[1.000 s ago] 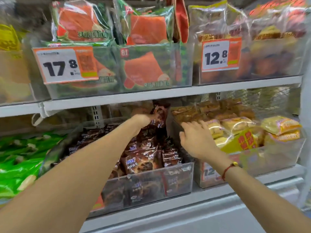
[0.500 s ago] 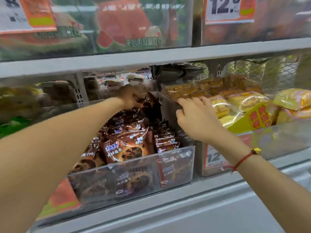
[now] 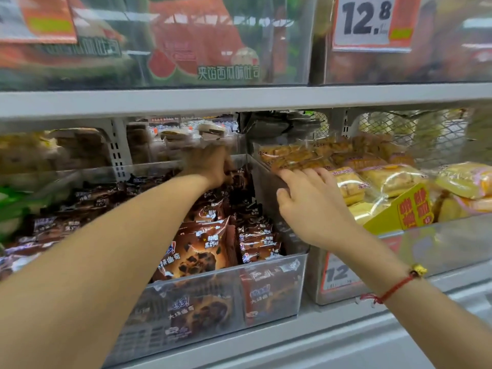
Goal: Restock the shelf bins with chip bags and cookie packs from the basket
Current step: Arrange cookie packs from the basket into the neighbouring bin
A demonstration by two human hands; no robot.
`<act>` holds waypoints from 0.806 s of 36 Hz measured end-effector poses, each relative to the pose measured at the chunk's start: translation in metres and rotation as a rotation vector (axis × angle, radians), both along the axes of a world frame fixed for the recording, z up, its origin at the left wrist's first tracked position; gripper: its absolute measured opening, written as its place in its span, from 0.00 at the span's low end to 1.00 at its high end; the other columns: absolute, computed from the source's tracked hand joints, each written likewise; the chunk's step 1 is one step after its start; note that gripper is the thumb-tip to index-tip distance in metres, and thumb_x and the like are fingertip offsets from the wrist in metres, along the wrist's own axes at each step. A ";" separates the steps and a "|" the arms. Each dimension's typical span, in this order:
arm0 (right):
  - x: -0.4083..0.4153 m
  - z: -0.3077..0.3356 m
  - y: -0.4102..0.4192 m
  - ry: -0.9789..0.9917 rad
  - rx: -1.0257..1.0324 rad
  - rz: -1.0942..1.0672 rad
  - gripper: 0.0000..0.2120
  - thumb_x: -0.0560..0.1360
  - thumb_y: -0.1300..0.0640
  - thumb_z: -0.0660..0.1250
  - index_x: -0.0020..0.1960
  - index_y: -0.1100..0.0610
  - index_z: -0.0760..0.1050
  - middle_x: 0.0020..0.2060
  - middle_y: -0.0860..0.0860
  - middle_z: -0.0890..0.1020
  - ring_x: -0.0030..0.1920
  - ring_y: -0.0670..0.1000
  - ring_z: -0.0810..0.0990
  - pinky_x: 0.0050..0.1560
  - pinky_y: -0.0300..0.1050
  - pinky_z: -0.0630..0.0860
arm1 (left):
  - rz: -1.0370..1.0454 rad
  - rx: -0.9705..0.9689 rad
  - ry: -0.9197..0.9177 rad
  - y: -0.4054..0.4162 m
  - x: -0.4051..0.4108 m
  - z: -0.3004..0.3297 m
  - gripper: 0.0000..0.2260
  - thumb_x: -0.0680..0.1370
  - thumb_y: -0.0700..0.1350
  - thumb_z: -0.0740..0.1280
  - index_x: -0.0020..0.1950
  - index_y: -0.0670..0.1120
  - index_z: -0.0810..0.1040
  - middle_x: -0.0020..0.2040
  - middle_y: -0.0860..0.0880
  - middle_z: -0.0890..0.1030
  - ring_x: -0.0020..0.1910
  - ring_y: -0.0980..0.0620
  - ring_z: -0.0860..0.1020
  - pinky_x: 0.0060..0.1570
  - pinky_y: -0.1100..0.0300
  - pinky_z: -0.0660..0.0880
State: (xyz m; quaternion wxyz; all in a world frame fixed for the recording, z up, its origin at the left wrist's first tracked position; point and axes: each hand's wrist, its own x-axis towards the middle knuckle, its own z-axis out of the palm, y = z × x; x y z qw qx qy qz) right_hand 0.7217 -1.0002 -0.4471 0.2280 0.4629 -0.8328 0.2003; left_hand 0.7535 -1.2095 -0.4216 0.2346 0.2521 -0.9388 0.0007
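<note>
A clear bin [image 3: 269,296] on the lower shelf holds several brown chocolate cookie packs [image 3: 202,249]. My left hand [image 3: 210,166] reaches to the back of this bin and grips a dark brown pack [image 3: 239,179] standing there; its fingertips are hidden. My right hand [image 3: 311,206] lies with straight fingers over the wall between the two bins. Its fingertips touch an orange-yellow snack bag [image 3: 295,155] in the neighbouring clear bin [image 3: 452,241]. That bin is filled with yellow wrapped cakes [image 3: 394,177]. No basket is in view.
The shelf board above [image 3: 239,99] hangs low over both bins. On it stand bins of watermelon toast bags [image 3: 197,49] and a 12.8 price tag [image 3: 372,20]. Green bags [image 3: 13,209] lie at far left. Wire mesh [image 3: 399,129] backs the shelf; a yellow card [image 3: 410,209] leans in the right bin.
The view has dropped and closed in on the lower shelf. My left hand has pushed the brown pack further back in the bin. My right hand stays at the divider.
</note>
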 end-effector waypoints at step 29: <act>0.000 0.015 0.005 -0.070 0.240 -0.008 0.21 0.80 0.53 0.52 0.72 0.55 0.62 0.66 0.52 0.73 0.68 0.53 0.66 0.70 0.48 0.51 | 0.045 0.044 -0.045 0.049 0.024 0.011 0.17 0.77 0.40 0.68 0.65 0.48 0.72 0.62 0.46 0.75 0.61 0.44 0.73 0.58 0.53 0.71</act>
